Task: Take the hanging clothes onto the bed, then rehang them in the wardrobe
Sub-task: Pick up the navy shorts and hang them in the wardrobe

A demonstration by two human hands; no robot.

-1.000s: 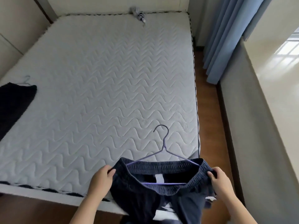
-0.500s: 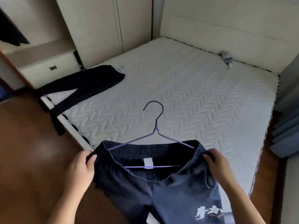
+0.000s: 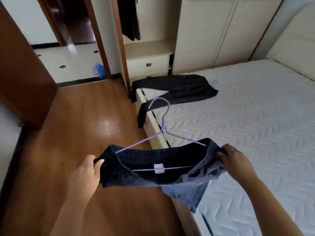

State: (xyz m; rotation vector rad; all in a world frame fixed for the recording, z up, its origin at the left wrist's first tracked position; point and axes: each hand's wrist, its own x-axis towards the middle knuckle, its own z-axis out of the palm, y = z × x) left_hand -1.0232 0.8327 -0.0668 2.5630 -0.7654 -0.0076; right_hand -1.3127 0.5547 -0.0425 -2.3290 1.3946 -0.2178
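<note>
Dark blue shorts point(image 3: 179, 184) hang on a purple wire hanger point(image 3: 162, 130) whose hook points away from me. My left hand point(image 3: 85, 172) grips the left end of the elastic waistband; my right hand point(image 3: 236, 158) grips the right end. The shorts hang over the corner of the bed point(image 3: 247, 133). Black trousers point(image 3: 175, 91) lie across the bed's far left corner, one leg drooping over the edge, with a light blue hanger hook point(image 3: 214, 83) showing beside them. The open wardrobe point(image 3: 150, 48) stands beyond, with a dark garment point(image 3: 130, 17) hanging inside.
Wooden floor point(image 3: 76, 142) spreads to the left. A brown door point(image 3: 22, 65) stands open at the left, and a doorway leads to a tiled room with a blue object point(image 3: 99, 69). Drawers point(image 3: 148, 65) sit under the wardrobe shelf. Closed cream wardrobe doors point(image 3: 221, 31) line the wall behind the bed.
My view has swung left from the bed toward the wardrobe and doorway. Both hands still hold the shorts' waistband, and the shorts now hang over the bed corner and the floor.
</note>
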